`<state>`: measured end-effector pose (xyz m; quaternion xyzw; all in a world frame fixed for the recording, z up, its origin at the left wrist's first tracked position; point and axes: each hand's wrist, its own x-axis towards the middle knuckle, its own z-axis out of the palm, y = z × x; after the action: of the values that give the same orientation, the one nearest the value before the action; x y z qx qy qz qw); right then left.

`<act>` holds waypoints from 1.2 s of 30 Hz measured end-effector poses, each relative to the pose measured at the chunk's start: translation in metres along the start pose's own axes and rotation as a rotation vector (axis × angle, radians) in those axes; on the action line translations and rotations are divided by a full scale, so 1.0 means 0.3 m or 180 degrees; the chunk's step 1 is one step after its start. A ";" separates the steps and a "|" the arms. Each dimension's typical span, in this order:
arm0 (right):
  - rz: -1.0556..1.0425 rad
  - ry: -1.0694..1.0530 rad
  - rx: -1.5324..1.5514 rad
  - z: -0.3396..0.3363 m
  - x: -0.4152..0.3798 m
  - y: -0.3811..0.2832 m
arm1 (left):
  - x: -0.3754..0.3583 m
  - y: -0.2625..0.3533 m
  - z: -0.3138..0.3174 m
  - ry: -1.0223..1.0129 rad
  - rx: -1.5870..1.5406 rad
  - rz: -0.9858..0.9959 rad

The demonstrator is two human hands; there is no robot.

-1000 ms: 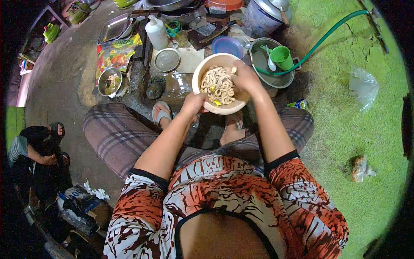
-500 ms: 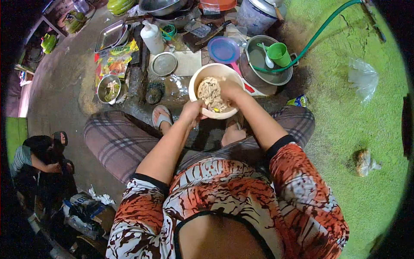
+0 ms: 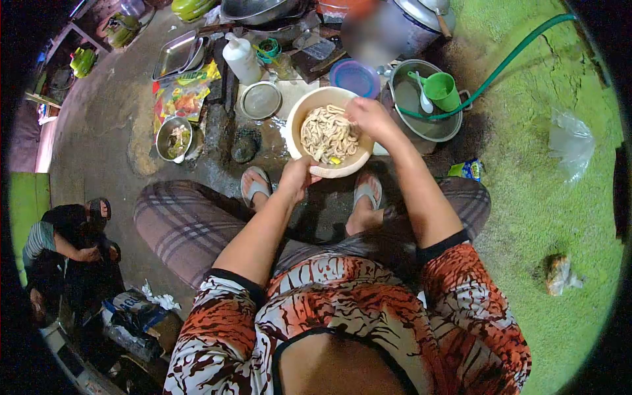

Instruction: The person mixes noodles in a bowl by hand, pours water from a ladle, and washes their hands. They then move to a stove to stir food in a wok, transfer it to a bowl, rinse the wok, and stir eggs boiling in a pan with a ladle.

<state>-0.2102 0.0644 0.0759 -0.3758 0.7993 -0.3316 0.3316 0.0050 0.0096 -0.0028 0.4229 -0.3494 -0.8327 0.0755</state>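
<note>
A cream plastic bowl (image 3: 294, 128) is held over the floor between my feet. Pale, curled, tube-like strips of food (image 3: 326, 131) fill its middle, with a small yellow piece (image 3: 336, 160) near the front. My left hand (image 3: 299, 176) is closed on the near left rim, fingers partly hidden under the bowl. Over the far right rim lies my right hand (image 3: 370, 118), its fingers bent on the inner side, apart from most of the strips. Behind the bowl are a round strainer (image 3: 261, 100) and a blue plastic lid-like disc (image 3: 355, 78).
To the right stands a metal pot (image 3: 431, 131) with a green cup (image 3: 442, 91), a white spoon (image 3: 424, 102) and a green hose (image 3: 510, 62). At left are a small metal bowl (image 3: 174, 139) and a white bottle (image 3: 241, 60). Another person (image 3: 69, 243) sits at far left.
My right hand has moved from inside the bowl up to its far right rim, uncovering more of the strips. My left hand keeps its hold. The whole view has shifted slightly.
</note>
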 end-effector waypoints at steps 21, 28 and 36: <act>0.1415 0.1596 -0.2796 -1.030 0.558 0.818 | 0.670 0.048 -0.145 0.1029 -0.1270 -0.0384; 0.2539 0.1212 -0.2865 -0.921 0.426 0.853 | 0.965 0.001 -0.261 0.1026 -0.0740 -0.0524; 0.2296 0.1430 -0.2724 -0.626 0.165 0.913 | 0.791 -0.045 -0.078 0.0483 -0.1434 -0.0194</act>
<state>-0.4856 0.2127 -0.0463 -0.1018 0.9893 0.0817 0.0655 -0.1247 -0.0924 -0.1753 0.4671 -0.1351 -0.8573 0.1688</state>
